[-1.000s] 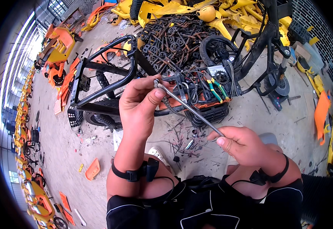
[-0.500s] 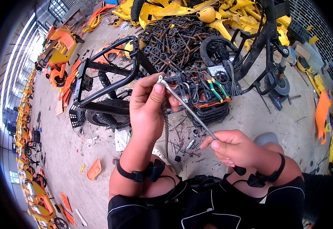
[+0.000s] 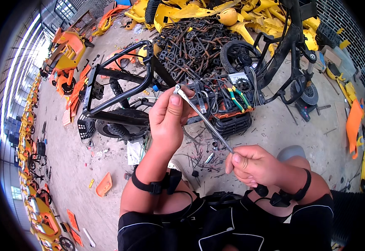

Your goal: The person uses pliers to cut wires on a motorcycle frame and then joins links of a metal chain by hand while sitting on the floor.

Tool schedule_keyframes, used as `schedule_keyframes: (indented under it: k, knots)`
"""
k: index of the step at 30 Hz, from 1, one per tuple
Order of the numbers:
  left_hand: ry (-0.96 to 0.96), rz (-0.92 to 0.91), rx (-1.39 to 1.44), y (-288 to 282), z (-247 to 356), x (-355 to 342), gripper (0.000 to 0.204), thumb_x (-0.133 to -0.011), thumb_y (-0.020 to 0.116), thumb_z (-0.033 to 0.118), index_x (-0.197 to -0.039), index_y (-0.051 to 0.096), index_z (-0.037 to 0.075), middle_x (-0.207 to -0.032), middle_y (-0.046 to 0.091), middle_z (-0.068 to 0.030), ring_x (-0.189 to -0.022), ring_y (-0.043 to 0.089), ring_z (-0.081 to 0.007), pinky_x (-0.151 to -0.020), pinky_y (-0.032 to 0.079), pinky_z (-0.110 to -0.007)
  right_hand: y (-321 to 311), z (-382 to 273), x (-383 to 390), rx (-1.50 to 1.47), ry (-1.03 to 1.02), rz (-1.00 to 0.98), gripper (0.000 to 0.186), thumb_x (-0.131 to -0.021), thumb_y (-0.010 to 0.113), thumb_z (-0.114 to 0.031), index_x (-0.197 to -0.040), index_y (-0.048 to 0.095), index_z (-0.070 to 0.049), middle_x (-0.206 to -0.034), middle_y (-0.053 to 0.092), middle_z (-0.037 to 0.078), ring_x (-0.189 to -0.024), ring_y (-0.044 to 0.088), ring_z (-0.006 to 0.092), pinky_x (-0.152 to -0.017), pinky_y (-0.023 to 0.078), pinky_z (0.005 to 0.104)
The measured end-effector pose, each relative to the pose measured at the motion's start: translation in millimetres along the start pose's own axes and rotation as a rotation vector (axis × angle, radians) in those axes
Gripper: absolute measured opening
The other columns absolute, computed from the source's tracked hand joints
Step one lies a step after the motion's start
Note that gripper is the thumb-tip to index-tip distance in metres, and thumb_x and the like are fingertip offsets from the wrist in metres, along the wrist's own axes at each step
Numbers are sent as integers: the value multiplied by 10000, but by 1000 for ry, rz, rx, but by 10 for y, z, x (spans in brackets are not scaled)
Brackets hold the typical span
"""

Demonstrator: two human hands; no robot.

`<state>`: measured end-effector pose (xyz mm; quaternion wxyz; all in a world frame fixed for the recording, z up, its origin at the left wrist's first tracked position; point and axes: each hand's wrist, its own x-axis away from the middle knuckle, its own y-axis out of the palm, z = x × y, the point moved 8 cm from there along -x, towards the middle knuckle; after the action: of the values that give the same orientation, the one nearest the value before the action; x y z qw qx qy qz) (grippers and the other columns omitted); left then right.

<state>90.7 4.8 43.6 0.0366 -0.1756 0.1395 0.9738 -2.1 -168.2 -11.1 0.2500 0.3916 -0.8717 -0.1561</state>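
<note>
A long steel socket wrench handle (image 3: 211,127) runs slantwise between my hands. Its small pivoting head points to the upper left, and a black grip shows below my right hand. My left hand (image 3: 167,120) pinches the head between thumb and fingers. My right hand (image 3: 255,164) is wrapped round the shaft near the grip. Beyond them, a black motor scooter frame (image 3: 119,79) lies with wires, a sprocket and green-and-yellow handled pliers (image 3: 238,98) on its orange footboard. A small metal socket (image 3: 209,157) lies on the floor beneath the tool.
Rusty metal parts (image 3: 195,46) form a heap behind the frame, with yellow body panels (image 3: 257,21) beyond. A black fork and wheel (image 3: 280,54) stand at the right. An orange tray-shaped piece (image 3: 104,185) lies on the floor at left. Yellow scooters (image 3: 40,217) line the left wall.
My left hand has shifted slightly right and down with the wrench's head. My right hand's fingers have closed further round the shaft.
</note>
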Motion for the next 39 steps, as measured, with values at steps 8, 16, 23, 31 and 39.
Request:
schedule_keyframes:
  k: [8, 16, 23, 31, 39]
  knots:
    - [53, 17, 71, 43, -48, 12, 380, -1045, 524, 337, -1104, 585, -33, -649, 378, 52, -561, 297, -35, -495, 230, -211, 59, 84, 31, -87, 3, -43, 361, -1095, 395, -295, -983, 548, 12, -577, 403, -33, -457, 379, 49, -411, 363, 229]
    - [93, 34, 286, 163, -70, -44, 361, -1069, 454, 344, -1094, 556, -2, -617, 332, 59, -520, 279, -46, -478, 237, -232, 204, 41, -11, -198, -13, -112, 383, -1095, 380, -331, -1009, 540, 7, -566, 357, -40, -441, 365, 57, -401, 357, 233]
    - [139, -6, 286, 219, -27, -59, 358, -1073, 430, 356, -1092, 540, 16, -603, 340, 45, -491, 267, -55, -452, 222, -251, 207, 30, 15, -225, -3, -154, 385, -1097, 371, -332, -1020, 542, 4, -574, 353, -36, -429, 362, 58, -398, 354, 231]
    - [146, -106, 485, 368, 1, -132, 309, -1074, 404, 358, -1139, 541, 89, -616, 332, 53, -485, 259, -65, -456, 225, -244, 274, -82, 13, -46, -63, -117, 323, -1096, 400, -284, -1044, 546, -1, -595, 425, -26, -474, 391, 51, -443, 366, 224]
    - [-117, -91, 604, 263, -45, -37, 379, -1088, 342, 383, -1067, 544, 63, -576, 334, 42, -462, 275, -74, -466, 249, -241, -94, -428, 124, 170, -273, 76, 328, -1088, 423, -288, -1036, 576, -2, -611, 476, -18, -469, 407, 41, -452, 349, 213]
